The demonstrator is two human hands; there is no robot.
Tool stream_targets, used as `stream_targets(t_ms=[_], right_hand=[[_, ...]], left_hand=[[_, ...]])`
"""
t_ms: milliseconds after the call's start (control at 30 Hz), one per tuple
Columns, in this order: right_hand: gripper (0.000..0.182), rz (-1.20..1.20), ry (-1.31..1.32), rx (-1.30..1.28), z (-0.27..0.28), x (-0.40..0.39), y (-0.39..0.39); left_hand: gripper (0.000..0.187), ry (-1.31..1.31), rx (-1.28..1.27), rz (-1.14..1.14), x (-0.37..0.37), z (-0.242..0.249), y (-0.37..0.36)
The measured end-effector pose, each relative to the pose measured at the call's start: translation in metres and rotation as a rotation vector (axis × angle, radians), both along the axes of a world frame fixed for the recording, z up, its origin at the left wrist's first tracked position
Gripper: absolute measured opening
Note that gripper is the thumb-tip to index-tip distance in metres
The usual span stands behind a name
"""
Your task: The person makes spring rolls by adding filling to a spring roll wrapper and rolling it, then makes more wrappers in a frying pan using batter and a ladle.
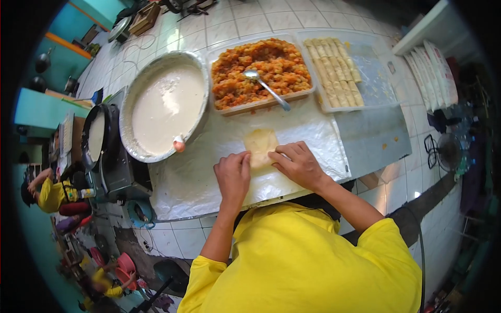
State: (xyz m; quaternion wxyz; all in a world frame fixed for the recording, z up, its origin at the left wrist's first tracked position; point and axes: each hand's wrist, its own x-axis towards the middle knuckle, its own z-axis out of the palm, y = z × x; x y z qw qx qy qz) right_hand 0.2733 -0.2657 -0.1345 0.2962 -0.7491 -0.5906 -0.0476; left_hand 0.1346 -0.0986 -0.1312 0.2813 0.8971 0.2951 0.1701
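A thin, pale yellow wrapper (261, 140) lies on the plastic-covered table (182, 182), its lower part folded over. My left hand (233, 175) pinches the left side of the fold. On the right side, my right hand (298, 163) presses the fold with its fingers together. Beyond the wrapper stands a tub of orange-brown chopped filling (229, 68), with a metal spoon (272, 94) resting on it. A clear tray to the right of the tub holds several finished rolls (334, 73) in rows.
At the left, a large basin of pale batter (167, 109) stands beside a black pan (96, 135) on a stove (130, 175). White packets (432, 73) lie at the far right. Two people in yellow (52, 195) are at the far left.
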Motion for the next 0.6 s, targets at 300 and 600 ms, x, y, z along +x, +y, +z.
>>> stream_targets(t_ms=[300,600], right_hand=[[0.027,0.049,-0.091,-0.099,0.012,0.006,0.006],[0.035,0.040,0.073,-0.145,0.023,0.012,0.001]], left_hand=[[0.044,0.121,0.408,-0.374,-0.003,0.017,-0.021],[0.048,0.186,0.362,-0.471,-0.003,0.033,-0.005]])
